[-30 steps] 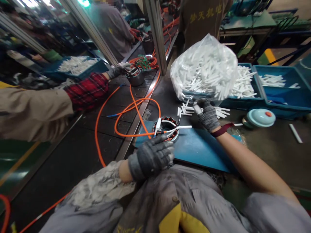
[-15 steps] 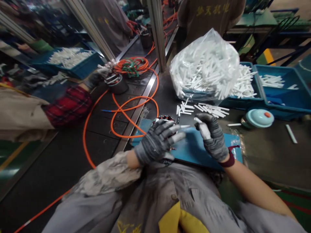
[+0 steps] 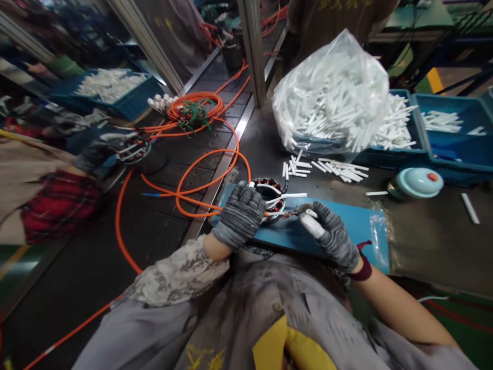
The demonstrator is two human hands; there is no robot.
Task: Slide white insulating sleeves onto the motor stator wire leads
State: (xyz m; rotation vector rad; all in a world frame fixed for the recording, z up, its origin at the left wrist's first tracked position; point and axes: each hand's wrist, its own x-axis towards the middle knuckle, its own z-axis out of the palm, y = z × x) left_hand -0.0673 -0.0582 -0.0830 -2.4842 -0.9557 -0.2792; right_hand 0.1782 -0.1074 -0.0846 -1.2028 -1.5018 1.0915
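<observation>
On the near blue mat, the left hand clasps the motor winding, which already carries several white sleeves, while the right hand pinches another white sleeve beside it, seemingly not yet fitted.

Two grey-gloved hands work at a wound stator lying on a blue mat on the desk. The left hand rests on the stator's near side; the right hand pinches a white sleeve beside it. A clear bag of white sleeves stands behind.
</observation>
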